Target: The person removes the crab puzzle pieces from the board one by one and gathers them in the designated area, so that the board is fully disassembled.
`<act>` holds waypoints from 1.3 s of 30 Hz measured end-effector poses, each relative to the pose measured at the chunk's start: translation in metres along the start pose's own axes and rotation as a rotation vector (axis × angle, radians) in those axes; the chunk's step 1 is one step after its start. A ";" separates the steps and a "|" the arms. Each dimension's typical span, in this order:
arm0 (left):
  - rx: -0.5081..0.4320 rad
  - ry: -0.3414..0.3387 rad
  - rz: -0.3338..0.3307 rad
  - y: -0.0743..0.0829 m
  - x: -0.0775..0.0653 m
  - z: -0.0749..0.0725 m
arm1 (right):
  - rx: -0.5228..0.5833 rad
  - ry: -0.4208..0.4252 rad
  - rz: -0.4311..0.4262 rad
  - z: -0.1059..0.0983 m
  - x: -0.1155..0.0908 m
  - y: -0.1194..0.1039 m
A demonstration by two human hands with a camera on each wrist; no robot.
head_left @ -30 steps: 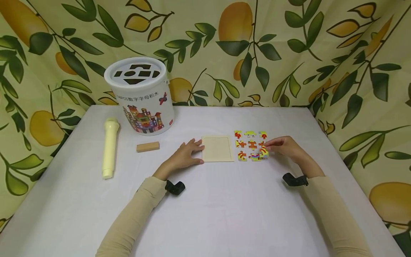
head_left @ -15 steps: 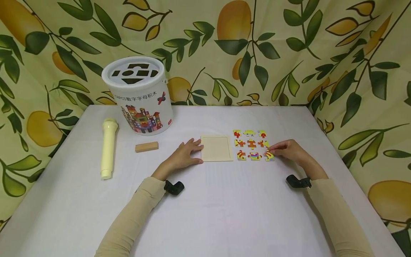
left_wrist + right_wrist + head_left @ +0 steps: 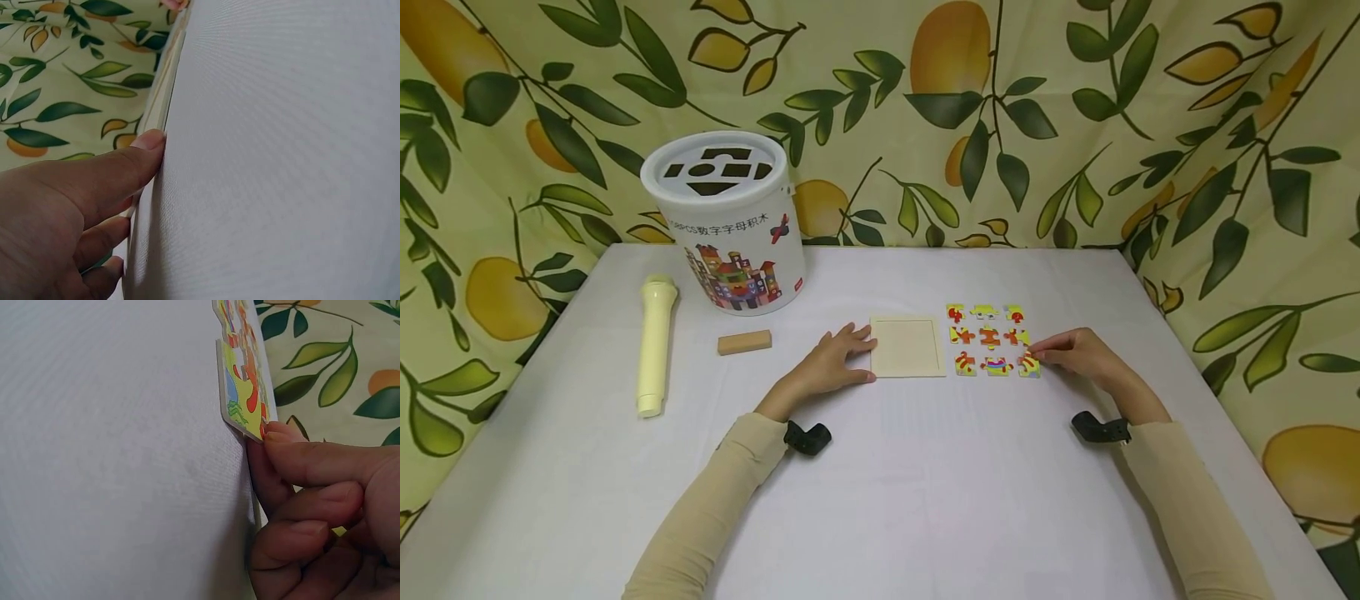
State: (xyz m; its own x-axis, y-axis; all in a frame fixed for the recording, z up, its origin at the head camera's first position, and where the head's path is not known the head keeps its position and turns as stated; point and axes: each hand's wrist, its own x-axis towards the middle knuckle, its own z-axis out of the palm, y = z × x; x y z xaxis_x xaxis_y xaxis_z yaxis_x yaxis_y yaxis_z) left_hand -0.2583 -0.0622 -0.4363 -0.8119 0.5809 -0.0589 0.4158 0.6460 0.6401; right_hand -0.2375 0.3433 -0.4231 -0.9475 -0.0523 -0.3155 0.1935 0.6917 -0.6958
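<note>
Several yellow puzzle pieces (image 3: pixel 989 337) with red and orange print lie in rows on the white table. At the near right corner of the group is a corner puzzle piece (image 3: pixel 240 400). My right hand (image 3: pixel 1081 354) pinches its edge between thumb and forefinger, the other fingers curled in below. To the left of the pieces lies a square wooden puzzle tray (image 3: pixel 906 350) with a thin raised rim. My left hand (image 3: pixel 829 362) rests at the tray's left side, fingers spread. In the left wrist view the thumb (image 3: pixel 150 140) touches the tray's edge.
A white block bucket (image 3: pixel 737 225) with shaped holes in its lid stands at the back left. Before it lies a small wooden block (image 3: pixel 745 342), and further left a cream toy microphone (image 3: pixel 657 350). Fruit-patterned cloth (image 3: pixel 865 125) hangs behind the table (image 3: pixel 925 500).
A second ago my right hand held the corner piece over its neighbours; it has moved right with it, and the piece now lies at the end of the near row. My left hand stays put.
</note>
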 end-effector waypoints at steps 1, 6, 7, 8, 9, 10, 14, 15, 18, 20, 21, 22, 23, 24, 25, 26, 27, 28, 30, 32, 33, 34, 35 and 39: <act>-0.001 0.002 -0.003 0.000 -0.001 0.000 | -0.003 -0.001 -0.006 0.000 0.001 0.000; -0.008 0.012 -0.015 -0.003 -0.004 0.000 | -0.029 0.007 -0.047 0.001 0.003 -0.004; -0.009 0.014 -0.017 -0.003 -0.005 -0.001 | -0.032 0.006 -0.053 0.001 0.004 -0.005; -0.009 0.016 -0.020 -0.003 -0.006 -0.001 | -0.036 0.008 -0.058 0.001 0.005 -0.005; -0.008 0.018 -0.022 -0.004 -0.007 -0.001 | -0.037 0.011 -0.061 0.001 0.006 -0.006; -0.008 0.021 -0.025 -0.004 -0.008 -0.002 | -0.040 0.013 -0.059 0.002 0.007 -0.006; 0.002 0.032 -0.034 -0.004 -0.009 -0.002 | -0.048 0.031 -0.062 0.002 0.010 -0.006; 0.004 0.031 -0.033 -0.003 -0.008 -0.002 | -0.049 0.038 -0.061 0.002 0.009 -0.005; 0.016 0.014 -0.027 -0.001 -0.003 0.000 | -0.055 0.062 -0.089 0.003 0.004 -0.005; 0.032 -0.010 -0.015 0.003 0.002 0.001 | -0.050 0.077 -0.148 0.006 -0.001 -0.007; 0.042 -0.023 -0.009 0.005 0.005 0.001 | -0.052 0.082 -0.189 0.008 -0.004 -0.009; 0.053 -0.033 -0.002 0.008 0.008 0.002 | -0.059 0.086 -0.238 0.011 -0.007 -0.010; 0.064 -0.037 0.004 0.012 0.012 0.002 | -0.072 0.081 -0.292 0.014 -0.010 -0.013; 0.078 -0.035 0.008 0.016 0.016 0.003 | -0.094 0.078 -0.342 0.017 -0.013 -0.016; 0.092 -0.021 0.004 0.020 0.020 0.003 | -0.125 0.075 -0.389 0.020 -0.015 -0.019; 0.116 0.007 -0.001 0.024 0.025 0.004 | -0.155 0.071 -0.429 0.023 -0.017 -0.023; 0.156 0.039 -0.011 0.029 0.030 0.005 | -0.201 0.071 -0.462 0.026 -0.019 -0.027; 0.202 0.072 -0.028 0.033 0.035 0.006 | -0.259 0.081 -0.491 0.029 -0.019 -0.031; 0.313 0.127 -0.077 0.041 0.043 0.010 | -0.379 0.112 -0.478 0.035 -0.019 -0.039; 0.401 0.153 -0.123 0.047 0.049 0.014 | -0.493 0.142 -0.409 0.038 -0.016 -0.046; 0.429 0.148 -0.143 0.050 0.052 0.016 | -0.548 0.151 -0.360 0.038 -0.013 -0.048; 0.439 0.140 -0.162 0.053 0.053 0.017 | -0.588 0.155 -0.305 0.038 -0.010 -0.051; 0.440 0.133 -0.175 0.055 0.055 0.018 | -0.612 0.146 -0.245 0.036 -0.007 -0.053; 0.415 0.110 -0.199 0.059 0.058 0.021 | -0.632 0.117 -0.136 0.032 0.005 -0.055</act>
